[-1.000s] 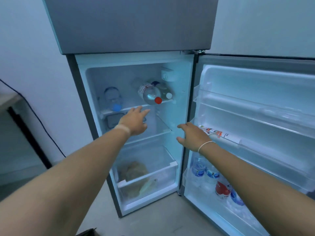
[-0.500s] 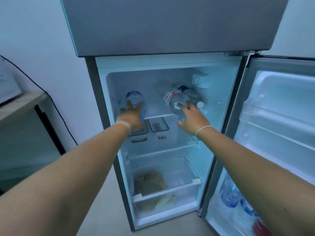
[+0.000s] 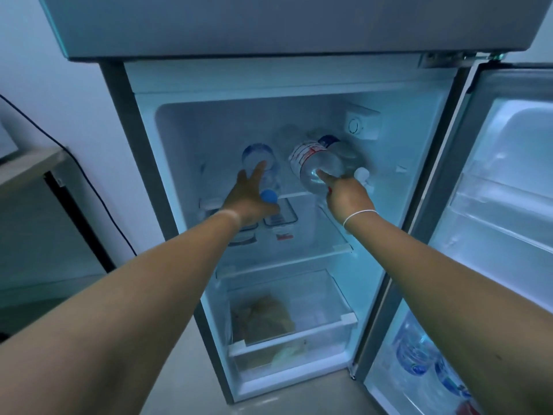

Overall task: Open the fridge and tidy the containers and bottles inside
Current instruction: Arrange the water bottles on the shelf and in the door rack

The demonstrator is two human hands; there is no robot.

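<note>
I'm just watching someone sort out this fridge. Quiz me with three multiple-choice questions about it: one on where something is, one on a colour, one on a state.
1. Where do the bottles that the hands reach for lie?
A. top shelf
B. bottom drawer
C. floor

2. What colour is the cap of the bottle at the left hand?
A. yellow
B. blue
C. black

3. How is the fridge door?
A. shut
B. removed
C. swung open

Answers:
1 A: the left hand and the right hand both reach bottles lying on the top shelf.
2 B: the cap of the left bottle is blue.
3 C: the door stands open to the right, its racks and the fridge's inside in view.
</note>
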